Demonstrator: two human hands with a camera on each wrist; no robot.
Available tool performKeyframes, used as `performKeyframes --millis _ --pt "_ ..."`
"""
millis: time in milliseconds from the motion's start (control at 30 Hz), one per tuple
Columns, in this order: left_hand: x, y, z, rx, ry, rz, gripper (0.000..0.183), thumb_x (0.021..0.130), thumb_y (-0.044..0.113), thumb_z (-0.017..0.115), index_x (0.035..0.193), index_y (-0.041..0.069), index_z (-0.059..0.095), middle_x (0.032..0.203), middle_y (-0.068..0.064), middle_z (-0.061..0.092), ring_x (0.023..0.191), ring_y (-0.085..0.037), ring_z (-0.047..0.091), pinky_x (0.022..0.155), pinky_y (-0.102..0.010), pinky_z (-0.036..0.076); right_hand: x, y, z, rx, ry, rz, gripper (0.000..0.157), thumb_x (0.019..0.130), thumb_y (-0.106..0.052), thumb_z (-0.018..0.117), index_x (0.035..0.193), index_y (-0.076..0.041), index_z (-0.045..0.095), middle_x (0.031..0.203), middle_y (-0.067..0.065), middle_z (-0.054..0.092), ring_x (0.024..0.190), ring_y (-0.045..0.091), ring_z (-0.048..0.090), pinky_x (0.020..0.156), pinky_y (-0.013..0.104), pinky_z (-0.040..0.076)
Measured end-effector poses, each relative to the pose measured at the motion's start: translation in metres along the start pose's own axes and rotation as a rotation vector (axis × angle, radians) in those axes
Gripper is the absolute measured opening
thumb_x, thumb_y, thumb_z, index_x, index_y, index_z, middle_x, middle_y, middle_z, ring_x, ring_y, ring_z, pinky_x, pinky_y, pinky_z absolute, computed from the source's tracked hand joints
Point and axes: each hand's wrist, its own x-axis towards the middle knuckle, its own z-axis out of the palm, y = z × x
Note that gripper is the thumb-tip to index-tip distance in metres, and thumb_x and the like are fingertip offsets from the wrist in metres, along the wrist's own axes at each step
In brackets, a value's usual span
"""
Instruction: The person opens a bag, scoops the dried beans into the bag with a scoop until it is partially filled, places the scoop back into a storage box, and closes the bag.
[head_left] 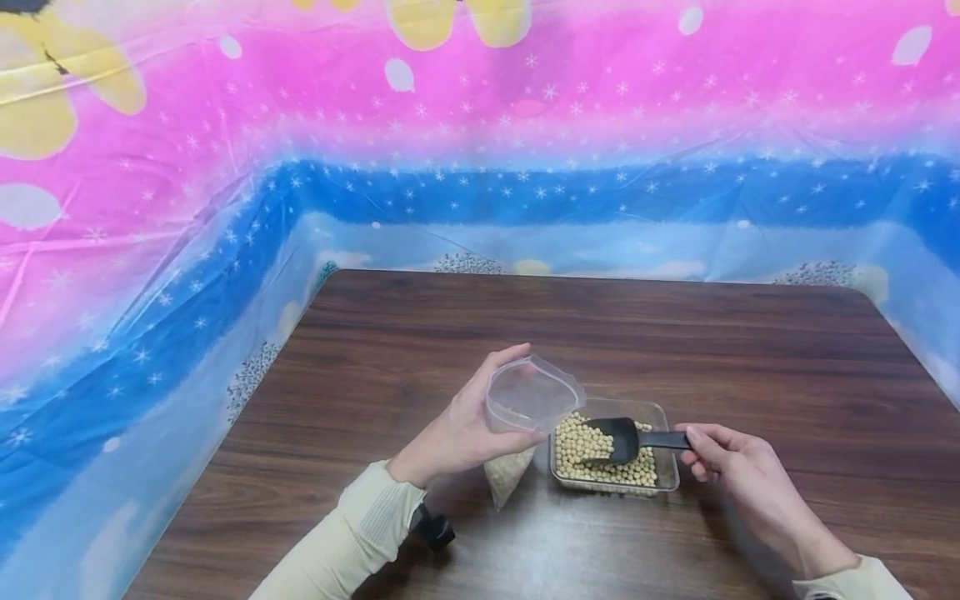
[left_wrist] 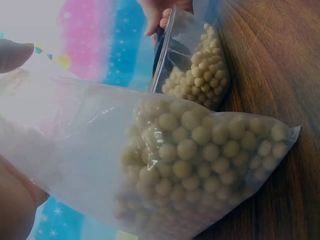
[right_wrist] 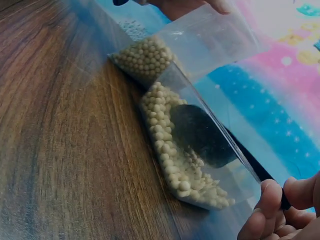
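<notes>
My left hand [head_left: 459, 427] grips a clear plastic bag [head_left: 528, 396] near its top, thumb and fingers spreading the mouth wide. Pale round beans [left_wrist: 185, 155] fill the bag's lower part, and its bottom corner meets the table. Just right of the bag stands a clear rectangular container [head_left: 663, 414] holding more of the same beans [right_wrist: 165, 145]. A black scoop [head_left: 624, 440] lies with its blade in those beans. My right hand [head_left: 757, 475] pinches the end of the scoop's handle, over the container's right rim.
The brown wooden table [head_left: 420, 333] spreads around the container. A pink and blue patterned cloth [head_left: 480, 192] hangs behind the table and along its left side. A black strap piece [head_left: 435, 528] sits at my left wrist.
</notes>
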Motion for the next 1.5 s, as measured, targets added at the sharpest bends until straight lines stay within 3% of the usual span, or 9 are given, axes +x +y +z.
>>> performKeyframes --millis 400,767,1000,1167,1500 --pt "-0.001 -0.001 0.000 -0.020 -0.006 0.000 0.087 0.079 0.001 0.077 0.149 0.018 0.028 0.138 -0.013 0.044 0.119 -0.035 0.050 0.087 -0.040 0.057 -0.003 0.001 -0.022 0.344 -0.138 -0.011 0.020 0.101 -0.022 0.054 0.113 -0.010 0.063 0.089 0.000 0.061 0.075 0.006 0.055 0.066 0.018 0.050" --pt "0.000 -0.001 0.000 -0.034 -0.016 -0.006 0.086 0.080 0.001 0.076 0.149 0.017 0.028 0.139 -0.015 0.043 0.119 -0.037 0.050 0.086 -0.035 0.057 -0.011 -0.045 -0.041 0.552 -0.155 -0.116 0.025 0.102 -0.015 0.048 0.117 -0.006 0.066 0.088 0.003 0.063 0.075 0.009 0.058 0.065 0.021 0.052" --pt "0.001 -0.001 0.000 -0.014 -0.009 -0.022 0.085 0.081 0.003 0.076 0.149 0.018 0.028 0.139 -0.013 0.044 0.117 -0.036 0.052 0.086 -0.034 0.057 -0.018 -0.088 -0.037 0.475 -0.111 -0.222 0.028 0.102 -0.015 0.048 0.126 -0.004 0.060 0.092 0.003 0.061 0.079 0.011 0.057 0.066 0.021 0.051" --pt "0.001 -0.002 0.000 -0.035 -0.017 -0.015 0.086 0.081 0.003 0.076 0.150 0.019 0.027 0.139 -0.014 0.043 0.118 -0.036 0.051 0.086 -0.034 0.057 -0.021 -0.113 -0.030 0.444 -0.128 -0.302 0.030 0.102 -0.010 0.047 0.128 0.002 0.056 0.097 0.004 0.061 0.081 0.012 0.058 0.070 0.021 0.051" --pt "0.002 -0.009 -0.001 -0.015 -0.015 -0.002 0.087 0.079 0.003 0.078 0.149 0.023 0.029 0.138 -0.010 0.045 0.118 -0.031 0.052 0.087 -0.036 0.057 -0.025 -0.143 -0.009 0.411 -0.126 -0.397 0.027 0.100 -0.001 0.047 0.123 0.003 0.061 0.095 0.007 0.065 0.082 0.013 0.061 0.070 0.020 0.054"
